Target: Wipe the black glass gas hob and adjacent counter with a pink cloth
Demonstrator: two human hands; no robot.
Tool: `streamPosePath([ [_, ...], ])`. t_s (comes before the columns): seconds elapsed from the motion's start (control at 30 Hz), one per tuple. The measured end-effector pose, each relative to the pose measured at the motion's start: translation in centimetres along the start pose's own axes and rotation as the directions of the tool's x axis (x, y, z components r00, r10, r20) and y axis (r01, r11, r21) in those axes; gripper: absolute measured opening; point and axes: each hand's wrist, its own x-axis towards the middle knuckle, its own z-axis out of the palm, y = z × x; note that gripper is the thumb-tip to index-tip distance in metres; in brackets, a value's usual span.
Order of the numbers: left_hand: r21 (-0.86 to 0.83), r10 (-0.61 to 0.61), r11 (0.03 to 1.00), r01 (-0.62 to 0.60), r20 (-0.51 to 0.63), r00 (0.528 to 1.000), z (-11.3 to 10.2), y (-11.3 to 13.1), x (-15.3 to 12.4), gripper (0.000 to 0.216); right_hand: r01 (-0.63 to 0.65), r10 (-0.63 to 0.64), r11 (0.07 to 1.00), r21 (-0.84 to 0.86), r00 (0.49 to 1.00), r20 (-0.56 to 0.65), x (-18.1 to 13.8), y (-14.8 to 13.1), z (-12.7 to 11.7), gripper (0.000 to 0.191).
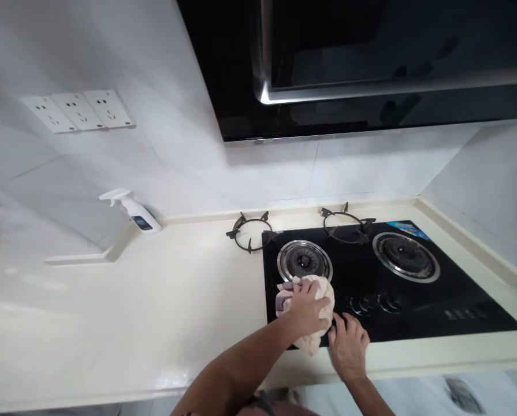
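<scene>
A crumpled cloth [316,300] is gripped and pressed by the left hand [305,306] onto the black hob [414,306], just before the left burner [304,260]. The right hand [349,346] is laid flat, fingers loose, holding nothing, at the hob's front edge beside the cloth, with two pan supports [249,231] set behind.

Crumpled pale cloth [323,289] on black hob [414,312]

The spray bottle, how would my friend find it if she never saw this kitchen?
Start at the black stove and slide left along the cream counter to the back wall. The spray bottle lies tilted there, under the wall sockets. It is the only white thing with a trigger top and a dark label.
</scene>
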Motion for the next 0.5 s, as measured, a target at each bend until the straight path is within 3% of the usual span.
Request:
streamPosePath([
  [0.1, -0.010, -0.046, 0.999, 0.046, 0.037, 0.998, -0.8, -0.9, 0.2, 0.054, -0.013, 0.013, 1.000, 0.004, 1.000, -0.002, 0.0, 0.0, -0.2, 0.036],
  [0.27, -0.007, -0.229, 0.973, 0.229, 0.054, 0.972, -2.5, -4.0, -1.7, 0.047, -0.031, 0.031, 0.999, 0.008, 1.000, -0.006, 0.2, -0.1, -0.4, 0.036],
  [0.5, 0.049, -0.610, 0.790, 0.611, -0.027, 0.792, -7.9, -14.1, -6.2, 0.049, -0.047, 0.047, 0.999, 0.023, 0.998, -0.034, 0.3, -0.2, 0.0, 0.036],
])
